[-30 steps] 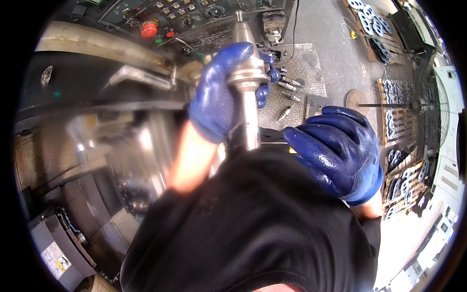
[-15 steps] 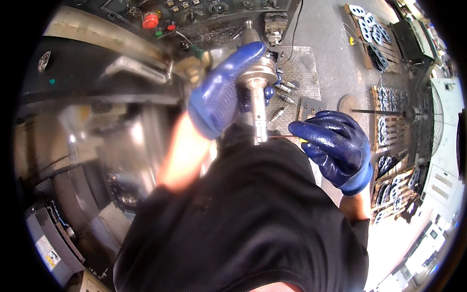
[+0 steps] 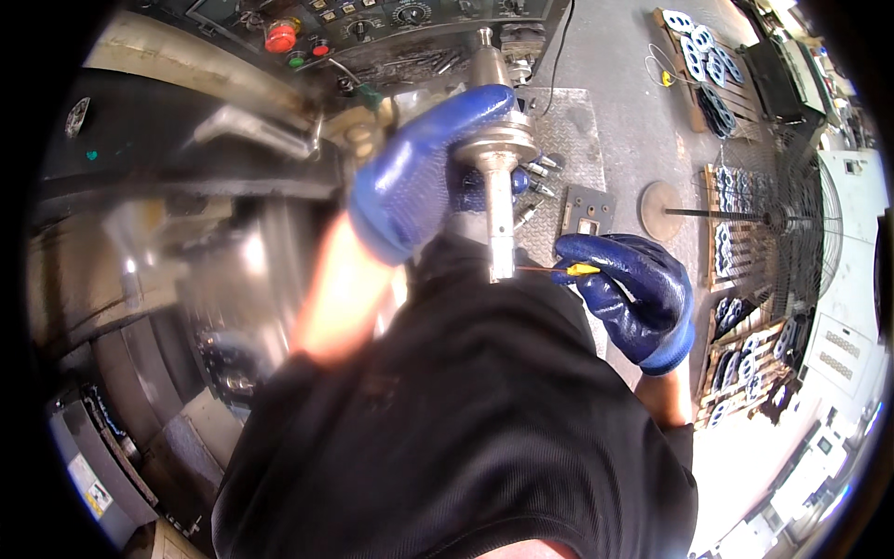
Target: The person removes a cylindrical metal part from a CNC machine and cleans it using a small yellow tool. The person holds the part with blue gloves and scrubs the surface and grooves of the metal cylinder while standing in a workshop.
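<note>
My left hand (image 3: 402, 191), in a blue coated glove, is wrapped round the flange of a metal tool holder (image 3: 500, 210). The holder's tapered end points away from me, and its long slim shank runs down toward my black shirt. At right, my right hand (image 3: 643, 289), gloved the same way, pinches a small screwdriver (image 3: 584, 269) by its yellow handle. The screwdriver's thin shaft reaches left to the lower end of the shank; whether its tip sits in a screw is too small to tell.
A control panel (image 3: 372, 28) with a red push button (image 3: 280, 37) spans the top left. Beyond my hands, several other tool holders (image 3: 535, 189) and a metal block (image 3: 587, 211) lie low down. A fan (image 3: 787, 219) stands at right beside pallets (image 3: 717, 224) of flat metal parts.
My right hand's fingers have shifted and curled, so more of the yellow handle shows. My left hand keeps its hold on the tool holder. The whole view has moved slightly.
</note>
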A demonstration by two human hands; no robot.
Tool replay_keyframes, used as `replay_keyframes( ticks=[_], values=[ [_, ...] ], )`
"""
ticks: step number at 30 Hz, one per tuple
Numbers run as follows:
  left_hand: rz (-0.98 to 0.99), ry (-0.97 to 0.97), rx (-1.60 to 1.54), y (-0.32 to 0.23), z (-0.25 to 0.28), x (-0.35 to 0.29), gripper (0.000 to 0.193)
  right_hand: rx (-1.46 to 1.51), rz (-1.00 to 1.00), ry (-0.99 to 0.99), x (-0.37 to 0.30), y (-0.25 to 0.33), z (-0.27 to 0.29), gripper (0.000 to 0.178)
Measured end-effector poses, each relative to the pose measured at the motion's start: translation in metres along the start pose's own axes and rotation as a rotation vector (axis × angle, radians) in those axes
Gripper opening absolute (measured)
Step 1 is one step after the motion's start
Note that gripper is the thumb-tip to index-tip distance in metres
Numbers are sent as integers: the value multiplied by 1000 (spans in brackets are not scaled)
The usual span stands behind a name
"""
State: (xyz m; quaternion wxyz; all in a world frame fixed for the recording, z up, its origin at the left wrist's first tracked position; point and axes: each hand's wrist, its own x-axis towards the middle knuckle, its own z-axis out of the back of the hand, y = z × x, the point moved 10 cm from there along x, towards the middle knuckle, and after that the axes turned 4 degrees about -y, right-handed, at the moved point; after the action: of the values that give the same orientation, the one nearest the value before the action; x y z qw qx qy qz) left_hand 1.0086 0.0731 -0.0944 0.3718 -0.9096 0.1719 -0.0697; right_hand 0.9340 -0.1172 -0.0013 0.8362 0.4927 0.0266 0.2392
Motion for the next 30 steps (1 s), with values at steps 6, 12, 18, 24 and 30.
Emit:
replay_keyframes(
  ticks=[6,12,18,24,30],
  values=[
    [140,-187,-103,-4,-5,1,95,240,-231,-78,-9,-12,0,30],
    [198,-287,-90,-3,-13,2,60,247,-110,-71,-6,-3,1,33],
    [156,-34,-285,8,12,6,63,81,251,18,7,39,-6,43],
    [69,-317,-163,1,21,2,29,26,361,22,6,47,-8,51],
    [117,-350,-173,-9,-21,4,34,20,352,30,3,48,-12,54]
  ],
)
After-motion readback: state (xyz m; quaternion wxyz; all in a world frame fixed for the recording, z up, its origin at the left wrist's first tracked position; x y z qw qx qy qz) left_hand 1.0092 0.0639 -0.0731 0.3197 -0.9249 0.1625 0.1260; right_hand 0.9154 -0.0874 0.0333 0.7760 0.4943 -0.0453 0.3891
